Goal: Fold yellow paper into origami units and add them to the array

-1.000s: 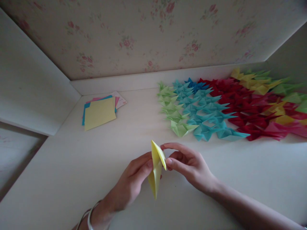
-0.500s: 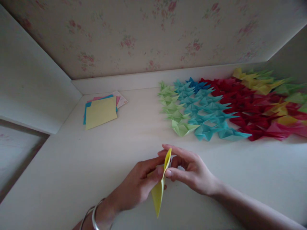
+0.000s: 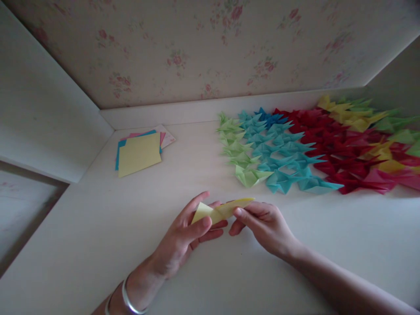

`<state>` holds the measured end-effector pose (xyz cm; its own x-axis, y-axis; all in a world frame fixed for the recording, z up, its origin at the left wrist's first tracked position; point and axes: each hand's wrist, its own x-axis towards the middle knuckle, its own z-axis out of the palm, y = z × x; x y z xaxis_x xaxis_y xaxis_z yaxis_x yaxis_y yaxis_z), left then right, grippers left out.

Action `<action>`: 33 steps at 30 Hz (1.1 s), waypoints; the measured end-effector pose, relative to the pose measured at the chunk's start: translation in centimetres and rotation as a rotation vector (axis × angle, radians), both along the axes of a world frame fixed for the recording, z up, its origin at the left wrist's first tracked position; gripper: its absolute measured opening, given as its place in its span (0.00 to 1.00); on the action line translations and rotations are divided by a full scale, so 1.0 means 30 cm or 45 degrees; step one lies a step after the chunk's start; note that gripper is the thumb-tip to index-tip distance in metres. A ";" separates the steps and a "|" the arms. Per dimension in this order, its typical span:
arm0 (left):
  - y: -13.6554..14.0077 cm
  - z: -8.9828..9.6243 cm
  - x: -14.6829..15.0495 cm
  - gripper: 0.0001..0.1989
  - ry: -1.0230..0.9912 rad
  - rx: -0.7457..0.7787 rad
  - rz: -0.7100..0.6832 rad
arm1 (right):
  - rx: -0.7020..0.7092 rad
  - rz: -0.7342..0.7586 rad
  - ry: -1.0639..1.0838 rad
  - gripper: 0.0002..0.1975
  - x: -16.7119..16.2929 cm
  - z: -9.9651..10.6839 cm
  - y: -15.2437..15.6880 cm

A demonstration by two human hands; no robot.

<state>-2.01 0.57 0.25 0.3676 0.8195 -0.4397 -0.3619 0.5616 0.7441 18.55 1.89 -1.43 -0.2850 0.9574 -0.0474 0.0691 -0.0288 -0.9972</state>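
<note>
A folded piece of yellow origami paper (image 3: 225, 211) is held just above the table, lying nearly level with its narrow end pointing right. My left hand (image 3: 188, 232) supports its wider left end, with the thumb on the near side and the fingers behind and below. My right hand (image 3: 265, 225) pinches the right part between thumb and fingers. Part of the paper is hidden by both thumbs. Beyond my right hand stand rows of folded paper cranes; the closest are a light green crane (image 3: 252, 176) and a turquoise crane (image 3: 282, 180).
At the back left lies a stack of square paper sheets (image 3: 139, 155), yellow on top, with blue and pink below. Red cranes (image 3: 334, 144) and yellow cranes (image 3: 357, 116) fill the right side of the white table (image 3: 131, 218). A flowered wall (image 3: 197, 52) rises behind.
The yellow paper has turned from upright to nearly level, its narrow tip now at the right. My left hand has loosened its fingers; my right hand now pinches the paper's right part.
</note>
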 end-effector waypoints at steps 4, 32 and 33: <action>0.005 -0.007 0.000 0.47 0.134 -0.020 -0.022 | 0.034 0.000 -0.028 0.21 -0.002 -0.005 -0.005; -0.012 -0.022 0.023 0.23 0.564 0.551 -0.343 | 0.016 -0.167 0.130 0.13 -0.018 -0.024 -0.024; -0.012 -0.021 0.023 0.23 0.549 0.528 -0.339 | 0.011 -0.167 0.121 0.13 -0.018 -0.022 -0.025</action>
